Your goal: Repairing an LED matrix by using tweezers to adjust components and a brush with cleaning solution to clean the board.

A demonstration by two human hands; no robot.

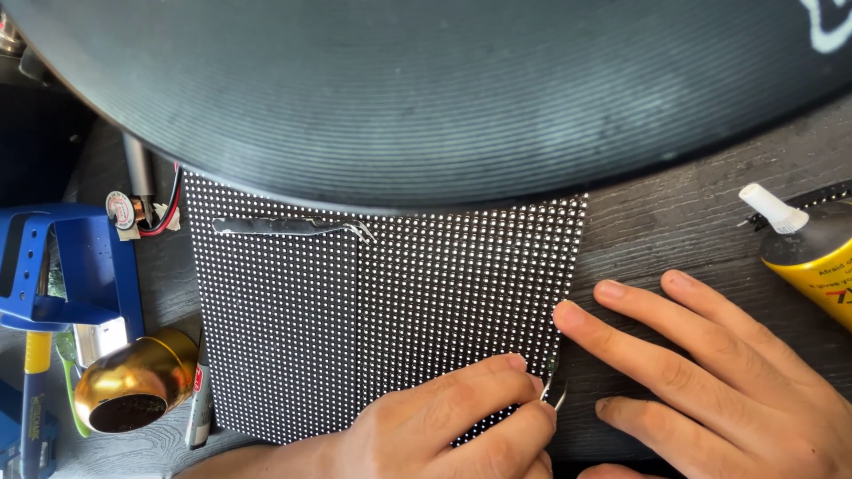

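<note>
Black square panel studded with a grid of white dots (382,310) lay flat on the dark wood-grain desk (674,222), its top edge under a large black ribbed disc (426,89). Left hand (435,426) pinched thin metal tweezers (555,390) at the panel's right edge, fingers closed on them. Right hand (710,372) lay open, fingers spread flat, index tip touching the edge, apparently steadying it. A strip of clear glue (284,227) glistened near the panel's top.
</note>
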